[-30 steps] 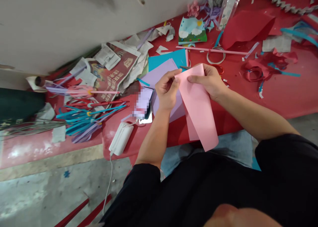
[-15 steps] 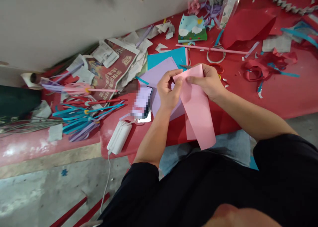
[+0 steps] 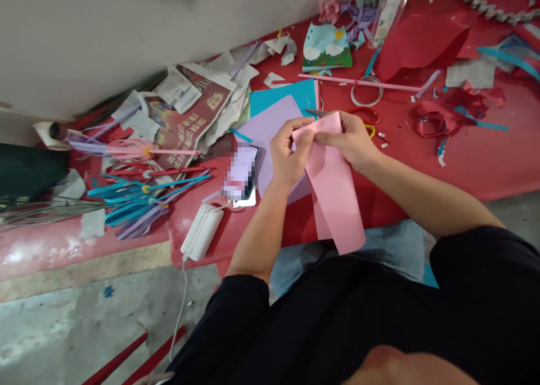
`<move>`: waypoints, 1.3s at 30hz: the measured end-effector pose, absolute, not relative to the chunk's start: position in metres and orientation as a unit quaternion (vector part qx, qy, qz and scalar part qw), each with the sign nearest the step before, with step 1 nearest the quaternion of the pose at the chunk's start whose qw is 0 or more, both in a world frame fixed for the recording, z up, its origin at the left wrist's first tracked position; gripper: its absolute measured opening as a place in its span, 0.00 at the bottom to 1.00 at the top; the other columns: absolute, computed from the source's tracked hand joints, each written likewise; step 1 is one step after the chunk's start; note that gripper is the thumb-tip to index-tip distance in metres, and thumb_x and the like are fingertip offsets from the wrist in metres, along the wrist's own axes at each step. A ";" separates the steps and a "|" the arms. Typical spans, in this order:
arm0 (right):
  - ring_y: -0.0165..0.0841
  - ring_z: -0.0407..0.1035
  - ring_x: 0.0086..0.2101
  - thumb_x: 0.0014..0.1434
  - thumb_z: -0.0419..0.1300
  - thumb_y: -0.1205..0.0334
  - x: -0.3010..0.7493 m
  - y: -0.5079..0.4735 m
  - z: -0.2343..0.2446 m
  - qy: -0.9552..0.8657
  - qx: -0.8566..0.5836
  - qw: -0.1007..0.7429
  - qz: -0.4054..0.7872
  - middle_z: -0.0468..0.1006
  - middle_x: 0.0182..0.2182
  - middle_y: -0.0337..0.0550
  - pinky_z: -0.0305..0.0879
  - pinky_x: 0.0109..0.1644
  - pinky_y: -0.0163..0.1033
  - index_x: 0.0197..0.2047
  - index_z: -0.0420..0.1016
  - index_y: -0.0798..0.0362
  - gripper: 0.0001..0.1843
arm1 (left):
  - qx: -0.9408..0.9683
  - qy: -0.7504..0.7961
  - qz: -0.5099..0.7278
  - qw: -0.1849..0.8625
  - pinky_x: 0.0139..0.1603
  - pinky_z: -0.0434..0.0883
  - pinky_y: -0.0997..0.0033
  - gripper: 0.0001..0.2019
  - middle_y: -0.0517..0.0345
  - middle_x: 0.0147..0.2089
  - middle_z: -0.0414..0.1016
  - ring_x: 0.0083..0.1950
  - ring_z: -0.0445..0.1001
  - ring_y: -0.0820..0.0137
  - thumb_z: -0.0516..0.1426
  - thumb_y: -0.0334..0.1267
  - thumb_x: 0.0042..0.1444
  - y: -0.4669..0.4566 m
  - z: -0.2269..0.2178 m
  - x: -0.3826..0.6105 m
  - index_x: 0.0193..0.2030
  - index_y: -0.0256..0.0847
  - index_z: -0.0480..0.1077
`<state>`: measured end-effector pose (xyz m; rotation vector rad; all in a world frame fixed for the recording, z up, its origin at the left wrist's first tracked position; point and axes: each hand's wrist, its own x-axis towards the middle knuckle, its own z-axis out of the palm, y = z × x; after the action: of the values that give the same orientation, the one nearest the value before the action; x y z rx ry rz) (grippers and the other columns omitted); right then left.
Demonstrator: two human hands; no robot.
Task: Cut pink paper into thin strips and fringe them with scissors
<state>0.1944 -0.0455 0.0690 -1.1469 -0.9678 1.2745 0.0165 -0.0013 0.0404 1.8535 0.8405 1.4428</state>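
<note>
Between both hands is a sheet of pink paper, its long part hanging toward me past the table edge, with a second pink layer showing behind it. My left hand pinches its upper left corner between thumb and fingers. My right hand grips the upper right part, thumb on the front and fingers behind. Both thumbs lie close together near the top edge. Just beyond the hands are scissors with red and yellow handles, partly hidden by the right hand. Lilac paper and blue paper lie under and beyond the left hand.
A phone and a white power bank with a cable lie left. Paper-strip bundles and newspaper spread along the wall. A tape roll, pink stick, bottle and red scraps lie beyond and right.
The right hand has shifted slightly left, closer to the left thumb, and the paper's top corner has moved a little left with it. More of the scissor handles shows.
</note>
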 end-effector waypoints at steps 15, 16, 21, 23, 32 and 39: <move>0.48 0.83 0.47 0.52 0.83 0.46 0.196 -0.043 0.066 -0.387 -0.489 0.562 0.544 0.85 0.42 0.44 0.86 0.55 0.60 0.40 0.79 0.48 0.23 | 0.713 0.316 0.527 0.338 0.58 0.87 0.51 0.23 0.52 0.53 0.89 0.55 0.90 0.54 0.65 0.67 0.79 0.001 0.035 0.014 0.56 0.50 0.85; 0.48 0.83 0.47 0.52 0.83 0.46 0.196 -0.043 0.066 -0.389 -0.489 0.561 0.543 0.85 0.41 0.43 0.86 0.55 0.60 0.41 0.79 0.47 0.23 | 0.714 0.317 0.524 0.339 0.58 0.87 0.50 0.23 0.52 0.53 0.89 0.56 0.90 0.53 0.65 0.67 0.78 0.001 0.035 0.014 0.56 0.50 0.85; 0.48 0.82 0.48 0.51 0.84 0.43 0.196 -0.042 0.063 -0.391 -0.485 0.563 0.543 0.86 0.45 0.45 0.85 0.54 0.58 0.42 0.79 0.47 0.26 | 0.721 0.316 0.515 0.339 0.60 0.87 0.49 0.24 0.51 0.54 0.89 0.57 0.89 0.52 0.65 0.68 0.77 0.002 0.034 0.013 0.57 0.49 0.84; 0.48 0.82 0.48 0.50 0.85 0.44 0.195 -0.042 0.063 -0.387 -0.482 0.567 0.545 0.87 0.50 0.46 0.85 0.53 0.57 0.41 0.79 0.47 0.26 | 0.721 0.312 0.518 0.338 0.59 0.87 0.49 0.24 0.52 0.54 0.89 0.56 0.89 0.53 0.65 0.68 0.78 0.002 0.034 0.014 0.57 0.50 0.85; 0.52 0.82 0.54 0.50 0.84 0.47 0.194 -0.042 0.067 -0.384 -0.493 0.564 0.540 0.87 0.54 0.49 0.85 0.56 0.60 0.41 0.76 0.47 0.26 | 0.709 0.334 0.520 0.340 0.56 0.88 0.51 0.26 0.52 0.52 0.89 0.54 0.90 0.53 0.65 0.73 0.75 -0.002 0.040 0.017 0.54 0.51 0.85; 0.49 0.81 0.50 0.47 0.85 0.45 0.193 -0.041 0.065 -0.379 -0.496 0.565 0.539 0.87 0.51 0.46 0.85 0.54 0.58 0.41 0.76 0.45 0.28 | 0.682 0.379 0.512 0.358 0.56 0.88 0.51 0.28 0.52 0.51 0.88 0.54 0.89 0.54 0.68 0.74 0.71 0.001 0.036 0.017 0.55 0.51 0.84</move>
<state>0.1933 -0.0414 0.0652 -1.1666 -0.8909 1.2684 0.0165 0.0006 0.0359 1.7606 0.9791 1.3213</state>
